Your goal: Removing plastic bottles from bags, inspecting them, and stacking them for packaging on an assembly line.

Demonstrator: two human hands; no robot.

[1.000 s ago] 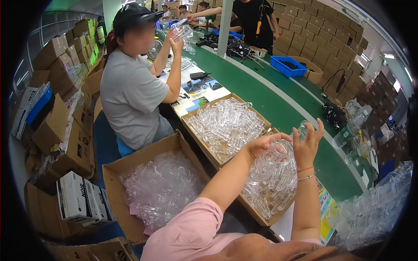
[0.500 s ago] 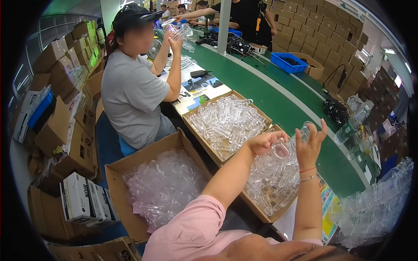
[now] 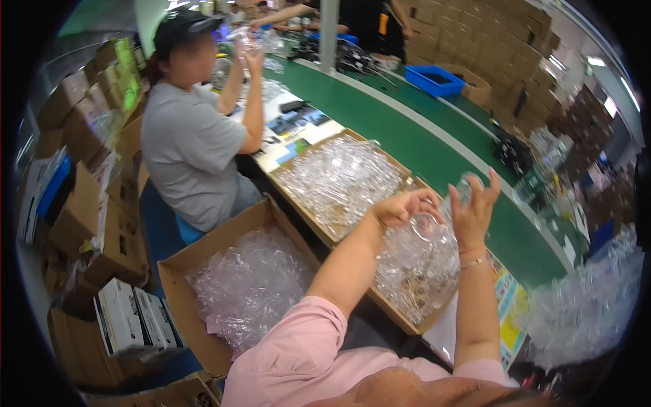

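Note:
My left hand and my right hand are raised over a shallow cardboard tray full of clear plastic pieces. Between them I hold one clear plastic piece; the left fingers curl on its left side and the right hand's fingers spread upward along its right side. A bracelet circles my right wrist. Pink sleeves cover my upper arms.
A second tray of clear pieces lies farther along the bench beside a green conveyor belt. An open carton of clear plastic stands at lower left. A person in a grey shirt sits ahead on the left. Stacked cartons line both sides.
My two hands stay raised together on the clear piece, shifting slightly. The view has tilted a little, and the person in grey keeps their hands up.

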